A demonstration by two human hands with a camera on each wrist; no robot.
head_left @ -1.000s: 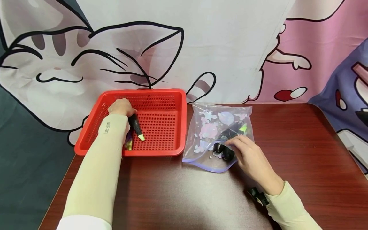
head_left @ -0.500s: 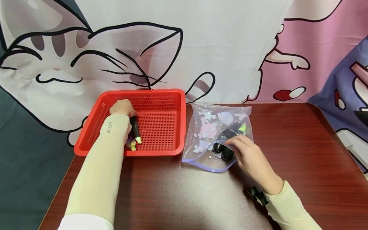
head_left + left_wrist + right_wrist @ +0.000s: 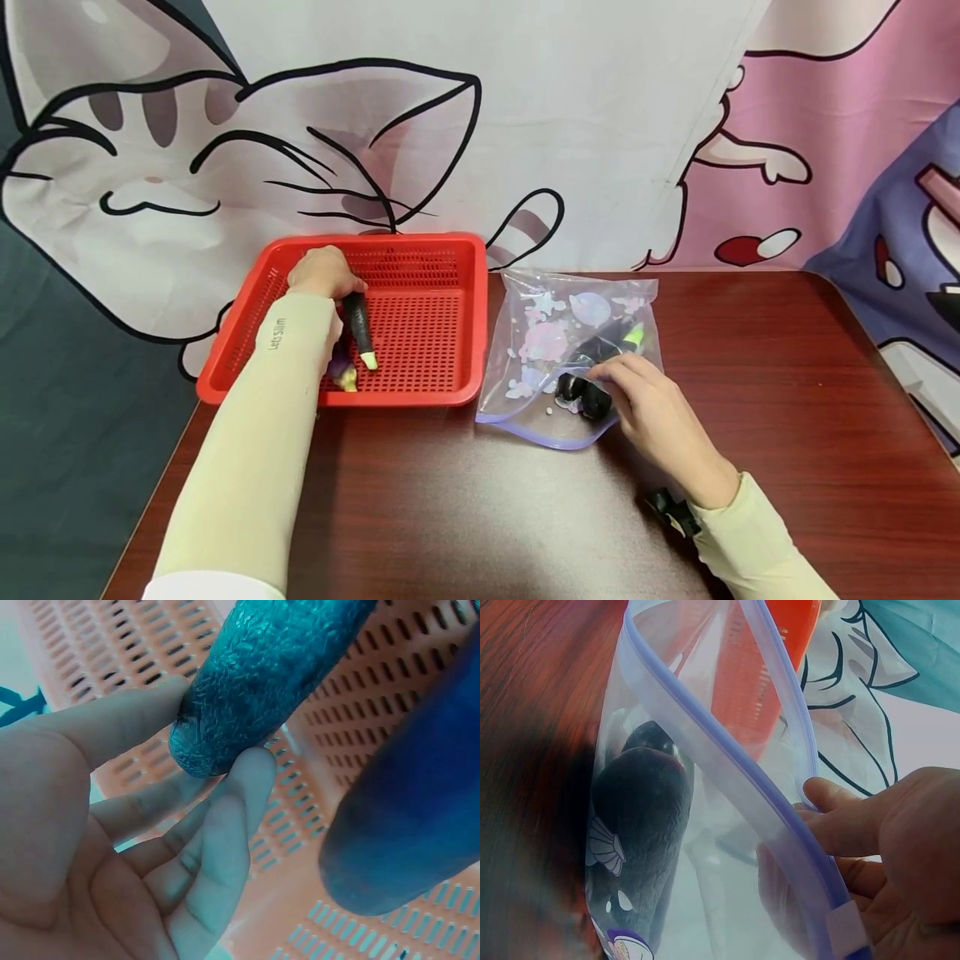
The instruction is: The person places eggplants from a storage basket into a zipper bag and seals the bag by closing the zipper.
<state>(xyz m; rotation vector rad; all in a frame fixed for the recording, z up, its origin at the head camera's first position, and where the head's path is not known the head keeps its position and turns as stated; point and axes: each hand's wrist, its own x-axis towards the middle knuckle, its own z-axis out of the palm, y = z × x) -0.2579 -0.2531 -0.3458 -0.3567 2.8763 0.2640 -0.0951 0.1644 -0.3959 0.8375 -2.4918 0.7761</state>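
My left hand point(image 3: 321, 271) reaches into a red basket point(image 3: 471, 333). It pinches the rounded end of a long, dark, wrinkled vegetable point(image 3: 360, 329) with a pale green tip; in the left wrist view, thumb and fingers meet around that end of the vegetable point(image 3: 262, 675). Beside it lies a purple eggplant point(image 3: 341, 367), partly hidden by my sleeve. My right hand point(image 3: 660, 412) pinches the purple zip edge of a clear printed bag point(image 3: 543, 342). Through the plastic in the right wrist view show dark, rounded vegetables point(image 3: 641, 817); one in the head view has a bright green tip.
The basket and the bag stand side by side near the back of a reddish-brown wooden table point(image 3: 465, 517). Behind them hangs a cartoon-printed cloth point(image 3: 600, 125). A dark wrist device point(image 3: 672, 510) sits at my right cuff.
My left hand has shifted slightly towards the back of the basket, and the dark vegetable's tip has swung left and back right. More of the eggplant shows. The right hand and bag stay still.
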